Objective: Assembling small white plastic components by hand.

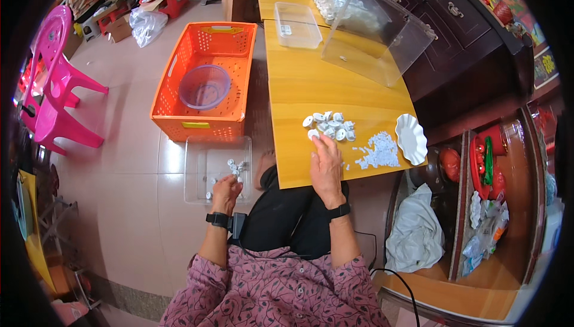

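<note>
My right hand is at the near edge of the white round parts on the yellow table, fingertips against one part — grasped or released, I cannot tell. My left hand is over the clear floor bin, which contains loose white pieces — finger closure hidden. The orange crate contains a purple bowl.

Right of centre now, the yellow table is loaded: a heap of white parts is piled midway, small white bits are scattered to its right, a wavy-edged dish is set at the corner, a shallow clear tray is placed higher up. On the floor, left of centre, an orange crate is parked, a clear tub just below.
</note>
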The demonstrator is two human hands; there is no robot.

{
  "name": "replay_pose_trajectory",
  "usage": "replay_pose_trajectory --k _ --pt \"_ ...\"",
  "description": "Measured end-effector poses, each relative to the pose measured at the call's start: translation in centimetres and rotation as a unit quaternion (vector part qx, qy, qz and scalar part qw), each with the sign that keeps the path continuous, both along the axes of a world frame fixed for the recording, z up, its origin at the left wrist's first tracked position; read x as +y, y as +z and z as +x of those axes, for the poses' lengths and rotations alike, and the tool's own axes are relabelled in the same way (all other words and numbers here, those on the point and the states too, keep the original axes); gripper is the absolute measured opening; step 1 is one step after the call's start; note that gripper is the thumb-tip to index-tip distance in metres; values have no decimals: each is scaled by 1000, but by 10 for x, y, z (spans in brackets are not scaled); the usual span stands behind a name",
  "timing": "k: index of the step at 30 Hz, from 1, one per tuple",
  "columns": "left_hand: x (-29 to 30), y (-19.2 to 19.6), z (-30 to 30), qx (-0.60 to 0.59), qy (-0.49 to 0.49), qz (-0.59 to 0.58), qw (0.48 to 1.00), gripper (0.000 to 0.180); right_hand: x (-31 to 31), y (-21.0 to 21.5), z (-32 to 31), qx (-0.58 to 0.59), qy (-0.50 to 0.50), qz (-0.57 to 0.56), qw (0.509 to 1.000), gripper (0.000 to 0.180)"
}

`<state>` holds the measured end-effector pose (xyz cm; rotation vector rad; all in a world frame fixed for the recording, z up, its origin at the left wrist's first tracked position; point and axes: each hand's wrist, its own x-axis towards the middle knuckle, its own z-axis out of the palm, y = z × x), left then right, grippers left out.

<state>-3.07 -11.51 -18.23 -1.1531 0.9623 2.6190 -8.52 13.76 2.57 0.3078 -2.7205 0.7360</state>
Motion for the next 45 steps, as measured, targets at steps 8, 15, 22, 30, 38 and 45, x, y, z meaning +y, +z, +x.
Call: replay_pose_trajectory --k 8,15,22,30,38,45 --pt "56 150 -10 261 -51 -313 912 17 6 -5 23 6 17 -54 998 36" --pt "95 189 -15 355 -129 -462 802 15 4 -3 36 14 15 -60 998 31" --pt "113 197 -23 392 -151 -486 766 22 5 0 54 -1 5 -65 998 25" --pt "122 183 -34 445 -171 -590 651 34 0 4 68 6 34 -50 998 22" --pt "120 181 -29 422 -199 -592 657 35 17 -3 64 52 -120 -88 988 26" --pt "117 185 -26 410 -209 -544 702 37 26 -12 43 34 -166 55 984 28"
